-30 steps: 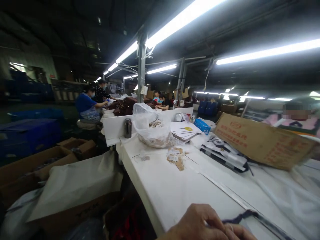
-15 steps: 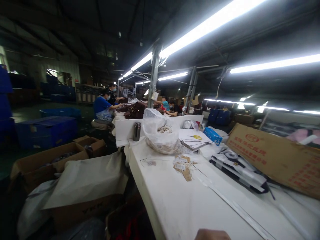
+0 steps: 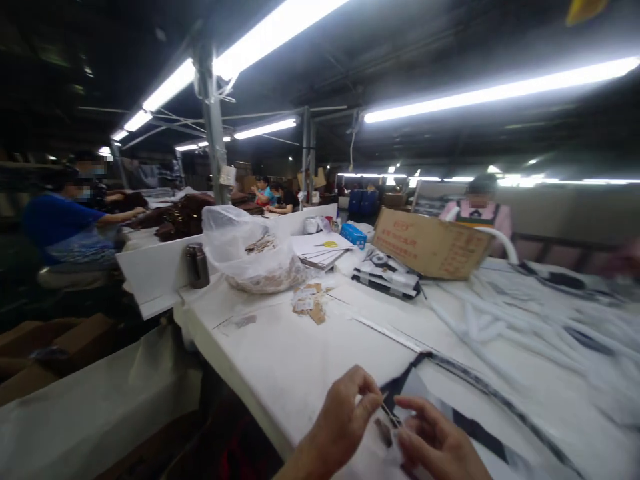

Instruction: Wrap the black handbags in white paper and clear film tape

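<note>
My left hand [image 3: 345, 417] and my right hand [image 3: 435, 443] meet at the near edge of the white table [image 3: 280, 360]. Between the pinched fingertips of both hands runs a thin pale string or tag loop, too small to name surely. Under the hands lies a white garment with dark trim [image 3: 480, 427]. A small brown tag shows just below my fingers. More white garments [image 3: 525, 313] spread across the right of the table.
A clear plastic bag of tags [image 3: 250, 257], a dark flask [image 3: 197, 265], loose brown tags [image 3: 310, 303], papers with yellow scissors [image 3: 320, 245], a blue box [image 3: 354, 235] and a cardboard box [image 3: 430, 243] stand farther back. Seated people work at the left and beyond the box.
The view has swung right and down. My hands, out of view half a second ago, are back in view, pinching the thin string over the garment.
</note>
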`<state>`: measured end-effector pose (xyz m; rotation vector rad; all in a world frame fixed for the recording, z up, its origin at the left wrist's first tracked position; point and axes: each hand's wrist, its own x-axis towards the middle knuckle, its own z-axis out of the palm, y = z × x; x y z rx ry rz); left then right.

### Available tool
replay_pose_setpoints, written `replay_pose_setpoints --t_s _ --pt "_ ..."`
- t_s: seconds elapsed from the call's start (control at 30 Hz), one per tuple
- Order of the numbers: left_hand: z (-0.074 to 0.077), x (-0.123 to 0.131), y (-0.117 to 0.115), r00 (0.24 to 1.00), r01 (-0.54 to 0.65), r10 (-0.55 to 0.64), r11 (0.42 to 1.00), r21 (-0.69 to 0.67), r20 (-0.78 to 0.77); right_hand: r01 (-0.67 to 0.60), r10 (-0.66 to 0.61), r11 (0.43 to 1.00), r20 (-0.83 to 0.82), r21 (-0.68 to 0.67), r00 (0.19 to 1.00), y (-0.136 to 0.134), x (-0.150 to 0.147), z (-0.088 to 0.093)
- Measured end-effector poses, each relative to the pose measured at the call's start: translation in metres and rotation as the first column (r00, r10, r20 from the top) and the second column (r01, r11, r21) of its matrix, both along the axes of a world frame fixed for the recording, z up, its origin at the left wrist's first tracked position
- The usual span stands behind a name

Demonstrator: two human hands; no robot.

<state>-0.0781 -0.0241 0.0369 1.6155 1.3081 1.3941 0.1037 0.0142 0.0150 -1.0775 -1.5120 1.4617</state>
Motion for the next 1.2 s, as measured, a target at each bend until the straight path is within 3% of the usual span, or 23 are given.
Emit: replay_pose_setpoints --t_s 0.13,0.27,0.33,0.47,0.6,0.73,0.83,0.9,1.0,1.13,1.2 --pt "0.016 -0.002 0.000 0.961 0.199 -0.178 0.977 -0.081 0.213 -0.044 0.044 0.999 0.075 0.005 0.996 -0.002 0.005 0.003" --pt "0.017 0.001 0.005 0.942 0.191 -0.166 0.980 -0.058 0.293 -0.057 0.062 0.997 0.109 -0.044 0.992 -0.002 0.010 -0.002" --pt "0.015 0.004 0.006 0.939 0.195 -0.163 0.978 -0.078 0.304 -0.054 0.051 0.998 0.200 0.013 0.978 -0.003 0.014 -0.001" --pt "0.013 0.015 0.005 0.946 0.256 -0.209 0.950 -0.177 0.246 -0.019 -0.071 0.964 0.328 0.264 0.942 -0.006 0.023 0.017" --pt "0.012 0.029 0.005 0.955 0.251 -0.201 0.938 -0.237 0.216 -0.080 0.017 0.967 0.249 0.244 0.968 -0.011 0.020 0.035" --pt "0.002 0.032 0.010 0.993 0.122 -0.119 0.975 -0.186 0.027 -0.078 0.066 0.979 0.068 0.191 0.995 -0.015 0.009 0.025" --pt "-0.009 0.029 0.011 0.982 0.090 -0.107 0.990 -0.109 -0.157 -0.032 -0.014 0.954 0.150 0.297 0.989 -0.015 0.008 0.012" --pt "-0.015 0.026 0.011 0.965 0.123 -0.138 0.989 -0.084 -0.222 -0.066 -0.028 0.935 0.259 0.350 0.966 -0.013 0.012 0.008" --pt "-0.023 0.022 0.011 0.964 0.171 -0.188 0.980 -0.100 -0.189 -0.129 0.003 0.931 0.346 0.341 0.938 -0.009 0.019 0.008" --pt "-0.025 0.021 0.008 0.960 0.198 -0.199 0.980 -0.026 -0.199 -0.089 -0.066 0.911 0.355 0.403 0.933 -0.006 0.022 0.015" --pt "-0.025 0.022 0.004 0.950 0.273 -0.272 0.962 -0.015 -0.153 -0.083 -0.081 0.907 0.365 0.413 0.928 -0.005 0.021 0.021"
